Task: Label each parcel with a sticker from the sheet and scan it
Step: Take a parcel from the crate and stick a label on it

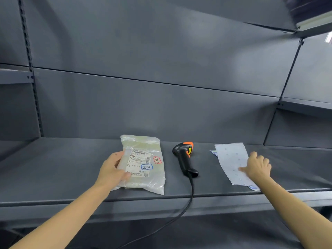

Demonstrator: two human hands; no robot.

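A grey shelf spans the view, bare at 9 o'clock. The parcel lies centre, near its front edge, gripped by the left hand. The scanner lies between parcel and sheet; the right hand presses flat on the sheet at 3 o'clock.

One parcel, one scanner, two sheets.

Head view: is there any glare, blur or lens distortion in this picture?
Head view: soft glare patches on the grey back panel; shelf edges bow from the wide lens; the parcel label print is too blurred to read; scanner looks sharp.
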